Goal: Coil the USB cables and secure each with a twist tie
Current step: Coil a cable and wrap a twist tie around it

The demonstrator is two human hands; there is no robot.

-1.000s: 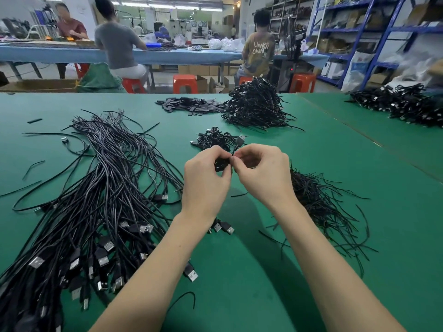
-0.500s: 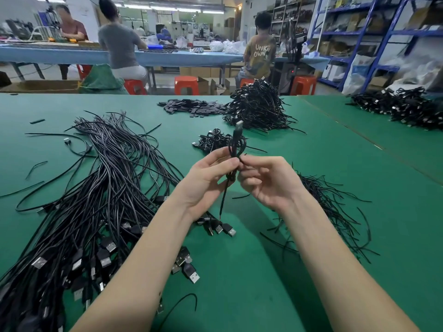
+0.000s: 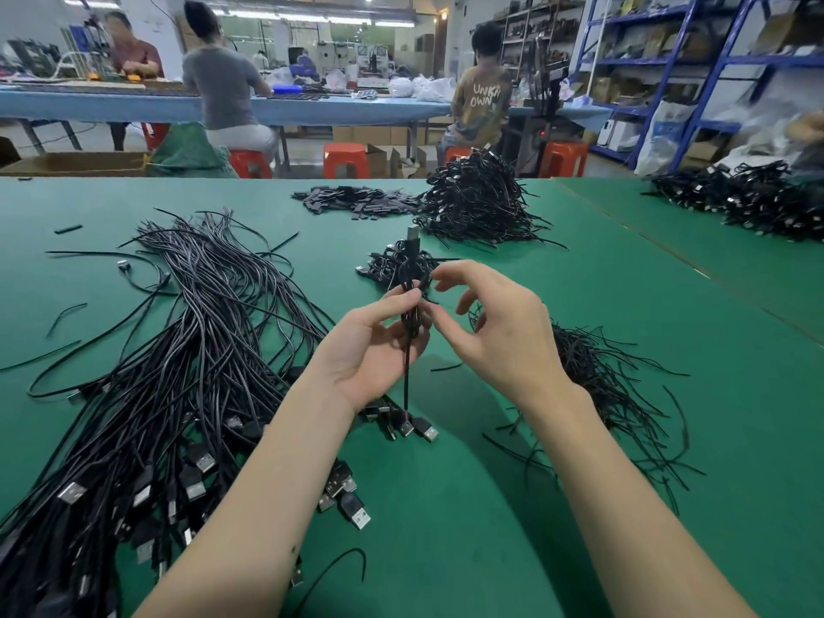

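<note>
item: one coiled usb cable (image 3: 412, 301), held upright above the middle of the green desk (image 3: 646, 350), plug up, one end hanging toward the desk; my left hand (image 3: 370, 350) pinches it at mid-coil. my right hand (image 3: 499, 336) sits just beside it, fingers loosely curled, thumb and forefinger at the coil; whether they pinch a tie i cannot tell. stock: loose cables (image 3: 147, 385) toward the left edge, twist ties (image 3: 597, 385) on the right, finished coils (image 3: 477, 202) near the far edge.

Long black loose USB cables (image 3: 187, 350) lie left on the green felt surface (image 3: 446, 506); thin black twist ties (image 3: 597, 385) right; black coiled-cable heap (image 3: 477, 202) behind.
</note>
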